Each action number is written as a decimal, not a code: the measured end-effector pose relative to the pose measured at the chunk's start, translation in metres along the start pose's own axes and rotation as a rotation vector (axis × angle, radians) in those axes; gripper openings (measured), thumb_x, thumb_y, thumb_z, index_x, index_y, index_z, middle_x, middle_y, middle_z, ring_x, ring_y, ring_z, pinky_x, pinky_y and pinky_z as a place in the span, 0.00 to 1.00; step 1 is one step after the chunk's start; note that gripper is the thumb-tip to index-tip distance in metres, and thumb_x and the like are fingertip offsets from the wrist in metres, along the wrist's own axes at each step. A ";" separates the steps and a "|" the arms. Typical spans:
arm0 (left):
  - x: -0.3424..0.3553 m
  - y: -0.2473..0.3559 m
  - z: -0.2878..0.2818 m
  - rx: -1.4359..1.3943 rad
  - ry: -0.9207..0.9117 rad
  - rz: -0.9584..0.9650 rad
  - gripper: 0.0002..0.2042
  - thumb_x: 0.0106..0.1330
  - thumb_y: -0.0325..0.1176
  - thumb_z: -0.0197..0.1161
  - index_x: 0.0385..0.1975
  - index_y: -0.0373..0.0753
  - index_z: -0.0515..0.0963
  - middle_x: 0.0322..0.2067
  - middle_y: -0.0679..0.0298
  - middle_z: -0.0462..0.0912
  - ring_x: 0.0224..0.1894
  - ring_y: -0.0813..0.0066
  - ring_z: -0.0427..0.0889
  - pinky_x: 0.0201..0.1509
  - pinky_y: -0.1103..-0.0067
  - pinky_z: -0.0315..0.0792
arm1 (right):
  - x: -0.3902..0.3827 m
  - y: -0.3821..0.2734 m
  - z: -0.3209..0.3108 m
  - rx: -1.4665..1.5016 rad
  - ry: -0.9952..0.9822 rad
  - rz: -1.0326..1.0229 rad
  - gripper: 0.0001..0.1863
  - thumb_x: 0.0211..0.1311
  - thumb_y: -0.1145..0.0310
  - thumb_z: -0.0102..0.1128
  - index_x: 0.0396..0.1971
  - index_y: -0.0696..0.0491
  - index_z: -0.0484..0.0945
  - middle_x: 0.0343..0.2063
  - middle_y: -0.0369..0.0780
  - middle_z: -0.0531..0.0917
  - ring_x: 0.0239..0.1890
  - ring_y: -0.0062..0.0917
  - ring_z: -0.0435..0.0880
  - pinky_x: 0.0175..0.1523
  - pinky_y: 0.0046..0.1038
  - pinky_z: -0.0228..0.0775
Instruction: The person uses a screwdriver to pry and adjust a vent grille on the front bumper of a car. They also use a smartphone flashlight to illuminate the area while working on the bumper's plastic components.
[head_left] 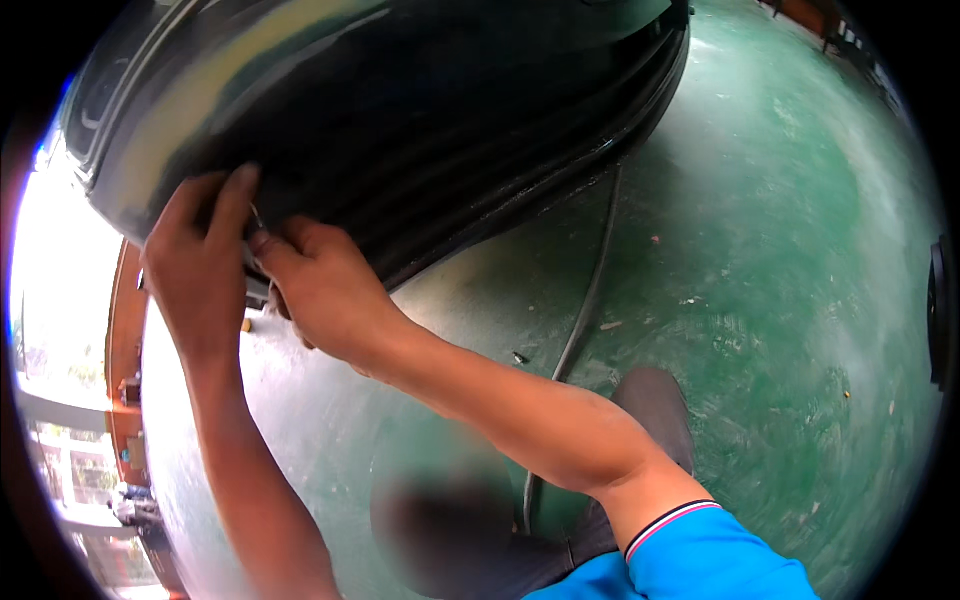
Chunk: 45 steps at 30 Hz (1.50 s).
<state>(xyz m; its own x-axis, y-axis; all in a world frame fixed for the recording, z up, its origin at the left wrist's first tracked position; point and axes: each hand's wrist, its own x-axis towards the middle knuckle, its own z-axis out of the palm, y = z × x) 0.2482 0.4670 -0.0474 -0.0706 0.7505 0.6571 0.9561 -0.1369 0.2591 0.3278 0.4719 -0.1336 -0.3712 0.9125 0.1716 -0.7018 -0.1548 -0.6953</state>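
A dark, curved vehicle body panel [420, 100] fills the top of the head view, with a dull yellowish band [185, 110] on its left part. My left hand [195, 265] is against the panel's lower left, its fingers bent and thumb raised along the surface. What its fingertips grip is hidden. Just right of it, my right hand [325, 275] is closed, with its thumb and forefinger together near the panel's lower edge. A thin, light sliver shows between the two hands, too small to name. The right hand's other fingers curl out of sight underneath.
A dark hose or cable [590, 300] runs down from the panel across the green floor [780, 280]. A small dark object [520, 357] lies near it. My bent knee [655, 400] is below. Bright windows [65, 290] stand at left, and a black round object [938, 315] at the right rim.
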 end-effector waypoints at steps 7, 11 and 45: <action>-0.088 -0.066 0.038 -0.411 0.311 -0.259 0.08 0.70 0.27 0.63 0.40 0.28 0.83 0.33 0.61 0.86 0.35 0.79 0.82 0.42 0.82 0.77 | 0.011 0.015 -0.015 -0.515 0.007 -0.299 0.16 0.71 0.62 0.55 0.35 0.62 0.78 0.22 0.45 0.79 0.22 0.29 0.75 0.31 0.34 0.67; -0.090 -0.075 0.064 -0.651 0.321 -0.136 0.08 0.72 0.30 0.62 0.39 0.30 0.83 0.30 0.62 0.86 0.32 0.81 0.82 0.38 0.84 0.75 | 0.011 -0.010 -0.036 -0.651 -0.087 -0.237 0.16 0.70 0.61 0.55 0.33 0.61 0.79 0.19 0.42 0.79 0.23 0.29 0.78 0.31 0.33 0.69; -0.081 -0.106 0.091 -1.412 0.114 -0.350 0.07 0.70 0.29 0.66 0.34 0.30 0.83 0.20 0.65 0.84 0.24 0.85 0.81 0.30 0.87 0.73 | -0.005 0.009 0.014 -0.903 0.278 -0.436 0.22 0.77 0.66 0.49 0.66 0.54 0.71 0.17 0.33 0.72 0.11 0.11 0.61 0.16 0.15 0.55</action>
<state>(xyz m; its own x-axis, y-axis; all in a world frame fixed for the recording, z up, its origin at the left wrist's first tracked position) 0.1781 0.4796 -0.1924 -0.3225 0.8330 0.4495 -0.1789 -0.5199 0.8353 0.3149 0.4608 -0.1312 0.0390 0.8939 0.4465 0.0174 0.4462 -0.8948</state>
